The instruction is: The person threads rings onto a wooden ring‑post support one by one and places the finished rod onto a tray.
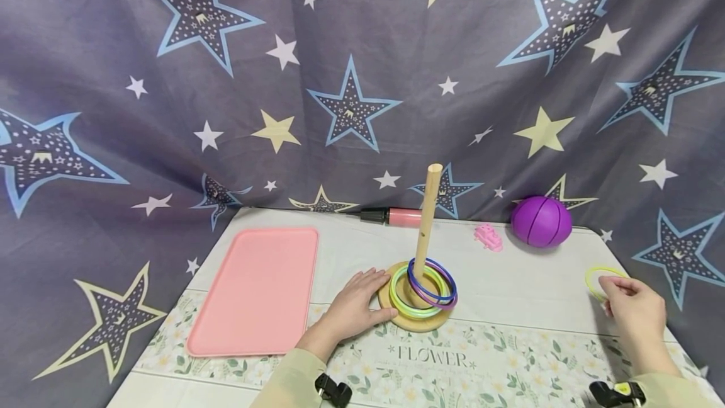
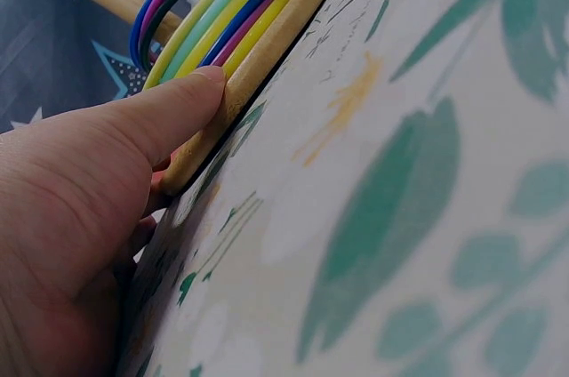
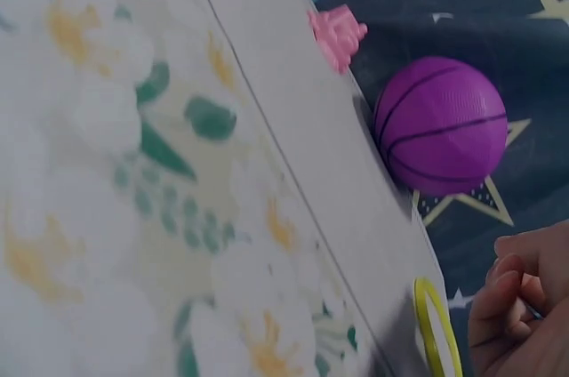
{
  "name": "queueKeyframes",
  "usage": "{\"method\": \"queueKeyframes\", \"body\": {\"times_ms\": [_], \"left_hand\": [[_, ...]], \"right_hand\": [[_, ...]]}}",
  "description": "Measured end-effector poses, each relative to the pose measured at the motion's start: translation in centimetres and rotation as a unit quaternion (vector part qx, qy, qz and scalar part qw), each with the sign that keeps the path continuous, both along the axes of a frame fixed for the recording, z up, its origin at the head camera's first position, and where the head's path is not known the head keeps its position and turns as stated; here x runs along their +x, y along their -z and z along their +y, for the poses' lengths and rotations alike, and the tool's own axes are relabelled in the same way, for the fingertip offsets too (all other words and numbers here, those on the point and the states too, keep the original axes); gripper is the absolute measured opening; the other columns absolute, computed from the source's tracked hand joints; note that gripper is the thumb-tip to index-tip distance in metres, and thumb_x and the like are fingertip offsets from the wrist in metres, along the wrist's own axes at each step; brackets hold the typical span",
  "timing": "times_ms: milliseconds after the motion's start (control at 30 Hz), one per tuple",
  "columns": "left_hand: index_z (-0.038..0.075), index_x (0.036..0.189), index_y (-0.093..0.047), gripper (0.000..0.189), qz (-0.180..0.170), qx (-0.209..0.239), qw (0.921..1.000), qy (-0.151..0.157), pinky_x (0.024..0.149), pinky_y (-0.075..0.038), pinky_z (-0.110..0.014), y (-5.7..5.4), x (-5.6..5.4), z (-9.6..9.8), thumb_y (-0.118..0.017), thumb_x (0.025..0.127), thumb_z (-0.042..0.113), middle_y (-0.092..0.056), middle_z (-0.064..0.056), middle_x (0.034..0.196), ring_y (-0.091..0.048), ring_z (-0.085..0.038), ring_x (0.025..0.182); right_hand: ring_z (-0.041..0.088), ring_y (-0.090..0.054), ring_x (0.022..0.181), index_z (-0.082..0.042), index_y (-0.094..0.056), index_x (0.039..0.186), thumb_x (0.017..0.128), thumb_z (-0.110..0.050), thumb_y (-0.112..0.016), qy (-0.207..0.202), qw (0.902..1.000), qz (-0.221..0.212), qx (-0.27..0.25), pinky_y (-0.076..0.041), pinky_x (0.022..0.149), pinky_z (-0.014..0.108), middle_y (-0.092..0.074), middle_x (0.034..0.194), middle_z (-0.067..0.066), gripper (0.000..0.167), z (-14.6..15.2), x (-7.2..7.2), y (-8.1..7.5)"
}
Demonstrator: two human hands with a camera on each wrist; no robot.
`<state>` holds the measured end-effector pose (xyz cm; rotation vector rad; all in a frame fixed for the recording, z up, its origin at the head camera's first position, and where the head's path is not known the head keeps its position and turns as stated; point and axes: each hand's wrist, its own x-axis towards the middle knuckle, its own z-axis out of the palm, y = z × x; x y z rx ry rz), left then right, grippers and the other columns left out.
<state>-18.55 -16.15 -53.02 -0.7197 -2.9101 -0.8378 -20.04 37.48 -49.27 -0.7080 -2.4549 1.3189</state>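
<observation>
A wooden peg stand (image 1: 426, 219) holds a loose stack of coloured rings (image 1: 432, 285): yellow, green, blue and purple. My left hand (image 1: 355, 302) rests against the left rim of its round base (image 2: 227, 110), fingers behind and thumb (image 2: 191, 106) at the front. The thumb tip lies right by the lowest yellow ring. At the table's right edge a single yellow ring (image 3: 436, 332) lies close to my right hand (image 1: 637, 310). The right hand's curled fingers (image 3: 498, 297) overlap the ring in the head view; I cannot tell whether they pinch anything.
A pink tray (image 1: 257, 294) lies on the left. Along the back are a pink-and-black pump (image 1: 391, 216), a small pink toy (image 1: 488, 237) and a purple ball (image 1: 541, 221). A star-printed curtain (image 1: 351, 24) hangs behind the table, which has a flower-print cover (image 1: 510, 357).
</observation>
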Motion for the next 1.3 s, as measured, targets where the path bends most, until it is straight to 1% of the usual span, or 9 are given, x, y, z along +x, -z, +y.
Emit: {"method": "queueKeyframes", "body": {"times_ms": [133,233,333,533,667,867,967,1100,1300], "left_hand": [[0.008,0.165,-0.052,0.084,-0.003,-0.002,1.0,-0.002,0.138,-0.02,-0.048,0.1,0.0,0.0,-0.077,0.101,0.057,-0.05,-0.011,0.169,-0.036,-0.031,0.163],[0.008,0.165,-0.052,0.084,-0.004,-0.004,1.0,-0.003,0.138,-0.02,-0.048,0.1,0.0,0.0,-0.077,0.101,0.057,-0.049,-0.011,0.17,-0.036,-0.031,0.163],[0.008,0.165,-0.052,0.084,-0.007,0.001,1.0,-0.005,0.138,-0.02,-0.048,0.1,0.0,0.0,-0.078,0.101,0.057,-0.05,-0.012,0.169,-0.036,-0.032,0.163],[0.008,0.164,-0.053,0.084,-0.01,0.006,0.9999,-0.008,0.138,-0.021,-0.048,0.2,0.0,0.0,-0.079,0.1,0.057,-0.05,-0.012,0.169,-0.036,-0.032,0.162],[0.008,0.164,-0.054,0.084,-0.01,0.006,0.9999,-0.007,0.137,-0.021,-0.049,0.2,0.0,0.0,-0.079,0.1,0.057,-0.051,-0.012,0.168,-0.036,-0.032,0.162],[0.007,0.163,-0.054,0.083,-0.005,0.007,0.9999,-0.006,0.137,-0.022,-0.05,0.0,0.1,0.0,-0.079,0.1,0.055,-0.051,-0.013,0.168,-0.037,-0.034,0.162],[0.007,0.163,-0.054,0.083,-0.004,0.004,1.0,-0.006,0.137,-0.022,-0.049,0.0,0.1,0.1,-0.079,0.1,0.055,-0.051,-0.013,0.168,-0.036,-0.034,0.162],[0.007,0.164,-0.053,0.083,-0.007,0.004,0.9999,-0.007,0.138,-0.021,-0.049,-0.1,0.1,0.1,-0.08,0.1,0.054,-0.05,-0.013,0.169,-0.036,-0.034,0.162],[0.007,0.164,-0.053,0.083,-0.011,0.006,0.9999,-0.007,0.138,-0.021,-0.05,-0.1,0.1,0.1,-0.08,0.1,0.054,-0.05,-0.013,0.169,-0.036,-0.034,0.162]], "right_hand": [[0.007,-0.061,0.052,0.006,-0.066,0.13,0.11,-0.035,-0.065,0.016,0.9999,-0.005,-0.002,-0.05,0.047,0.022,-0.063,0.064,-0.014,0.046,0.7,0.2,0.1],[0.007,-0.061,0.051,0.005,-0.067,0.128,0.109,-0.034,-0.065,0.03,0.9994,-0.01,-0.011,-0.049,0.047,0.022,-0.062,0.062,-0.015,0.044,1.2,0.3,0.4],[0.008,-0.061,0.051,0.005,-0.068,0.127,0.109,-0.034,-0.065,0.044,0.9987,-0.024,-0.013,-0.048,0.047,0.023,-0.062,0.06,-0.016,0.043,1.7,0.4,0.6],[0.011,-0.061,0.052,0.008,-0.065,0.135,0.109,-0.034,-0.062,0.052,0.9969,-0.059,-0.008,-0.046,0.048,0.027,-0.062,0.061,-0.012,0.05,2.3,0.6,1.2],[0.011,-0.06,0.053,0.01,-0.063,0.14,0.109,-0.033,-0.062,0.06,0.9951,-0.076,-0.018,-0.047,0.046,0.027,-0.061,0.061,-0.012,0.053,2.6,0.8,1.5],[0.01,-0.057,0.051,0.011,-0.061,0.142,0.11,-0.03,-0.061,0.082,0.9933,-0.077,-0.027,-0.047,0.044,0.027,-0.058,0.06,-0.013,0.052,2.6,0.6,1.8],[0.011,-0.057,0.051,0.011,-0.06,0.141,0.109,-0.029,-0.062,0.081,0.9931,-0.079,-0.031,-0.047,0.044,0.028,-0.058,0.06,-0.012,0.052,2.8,0.4,1.8],[0.011,-0.058,0.05,0.011,-0.061,0.141,0.108,-0.029,-0.064,0.083,0.9929,-0.079,-0.03,-0.047,0.044,0.028,-0.057,0.06,-0.013,0.052,3.1,0.3,2.1],[0.009,-0.055,0.045,0.012,-0.059,0.145,0.106,-0.021,-0.065,0.125,0.9894,-0.057,-0.047,-0.046,0.038,0.027,-0.049,0.057,-0.02,0.051,2.9,0.1,2.5]]}}
